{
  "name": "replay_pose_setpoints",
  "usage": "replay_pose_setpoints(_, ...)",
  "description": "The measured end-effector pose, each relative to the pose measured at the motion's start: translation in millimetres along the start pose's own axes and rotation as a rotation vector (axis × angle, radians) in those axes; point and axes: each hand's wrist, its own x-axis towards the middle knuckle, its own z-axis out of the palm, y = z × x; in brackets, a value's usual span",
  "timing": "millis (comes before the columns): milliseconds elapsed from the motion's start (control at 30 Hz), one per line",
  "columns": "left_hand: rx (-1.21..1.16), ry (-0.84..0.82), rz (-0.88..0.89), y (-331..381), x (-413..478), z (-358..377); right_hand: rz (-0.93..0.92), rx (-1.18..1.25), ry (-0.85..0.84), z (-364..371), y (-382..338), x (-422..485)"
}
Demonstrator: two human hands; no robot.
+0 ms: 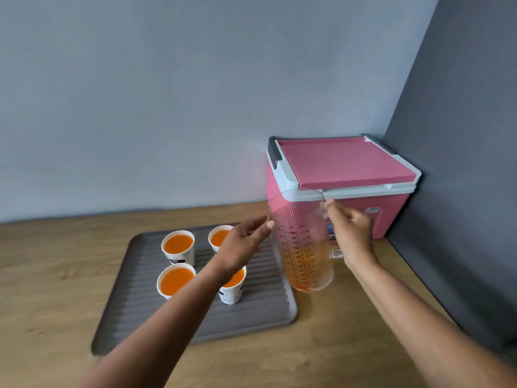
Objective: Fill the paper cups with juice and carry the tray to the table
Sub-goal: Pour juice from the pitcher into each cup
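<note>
My right grip is clamped on the jug handle, holding it upright above the worktop, beside the tray; my left grip reaches over, fingers apart, at its side.

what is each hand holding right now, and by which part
The right hand holds the clear jug by its side handle. The left hand is open beside the jug and holds nothing.

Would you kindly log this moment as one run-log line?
cups: four filled on tray | right hand: holds jug handle | left hand: open beside jug
</note>
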Motion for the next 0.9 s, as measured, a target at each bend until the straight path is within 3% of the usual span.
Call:
replay_pose_setpoints(200,-0.189,-0.054,-0.011,-5,4,54,0.053,0.030,0.035,-37,18,-5)
replay_pose_setpoints(533,-0.190,-0.205,-0.005,-7,22,117,0.171,0.143,0.095,-92,46,-1)
replay_pose_setpoints(900,-0.141,-0.235,-0.018,-10,52,155,0.185,0.138,0.100,-119,74,24)
